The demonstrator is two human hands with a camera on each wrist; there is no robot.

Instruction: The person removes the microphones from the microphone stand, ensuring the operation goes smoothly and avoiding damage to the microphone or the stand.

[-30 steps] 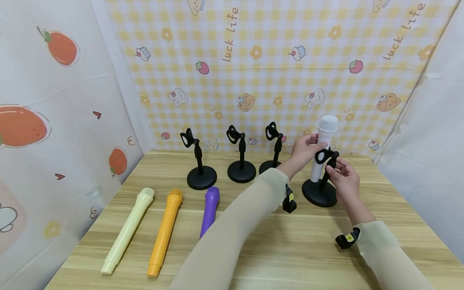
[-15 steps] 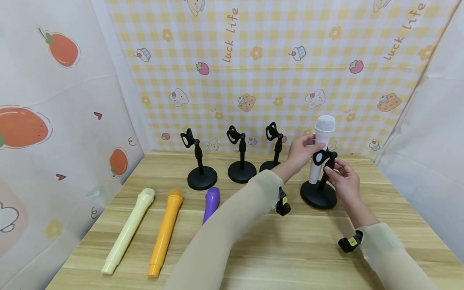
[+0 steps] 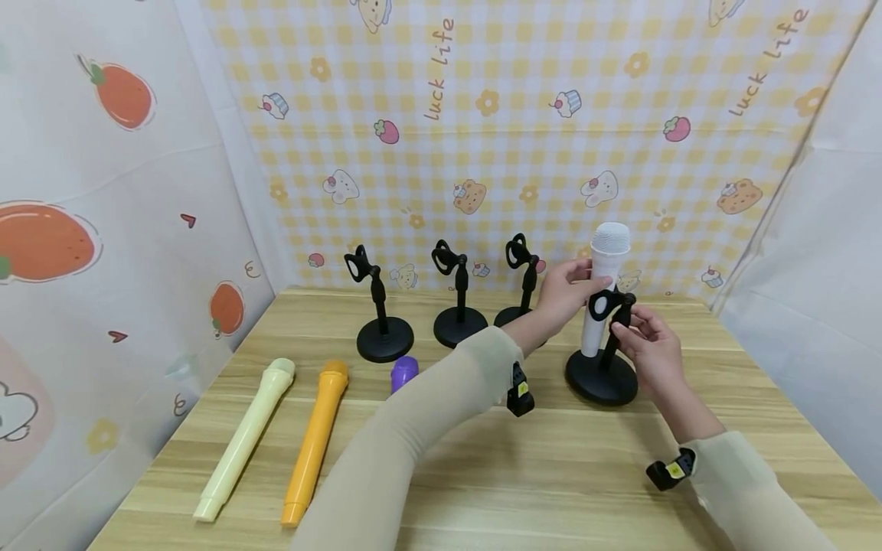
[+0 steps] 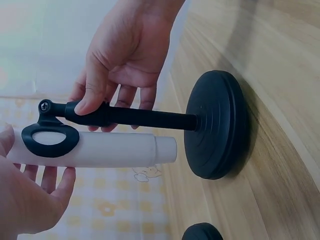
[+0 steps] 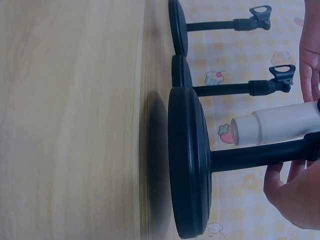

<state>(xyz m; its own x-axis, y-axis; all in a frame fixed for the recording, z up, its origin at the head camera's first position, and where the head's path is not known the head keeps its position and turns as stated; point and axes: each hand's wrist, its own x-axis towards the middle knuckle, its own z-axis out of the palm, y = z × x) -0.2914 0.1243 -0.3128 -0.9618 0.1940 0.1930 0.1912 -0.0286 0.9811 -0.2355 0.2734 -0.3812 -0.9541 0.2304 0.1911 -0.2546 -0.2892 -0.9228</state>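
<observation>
A white microphone stands nearly upright in the ring-shaped clip of a black tabletop stand. My left hand grips the microphone below its mesh head, thumb in front and fingers behind. With thumb and fingers, my right hand holds the stand's stem just under the clip joint. In the left wrist view, the tail of the white microphone runs alongside the stem and ends short of the round base.
Further left along the back are three more black stands, a left one, a middle one and one partly behind my left arm. Cream, orange and purple microphones lie in front, the purple mostly hidden by my sleeve.
Both hands have shifted the stand and the white microphone slightly left and toward me. My left forearm has moved left and now covers more of the purple microphone.
</observation>
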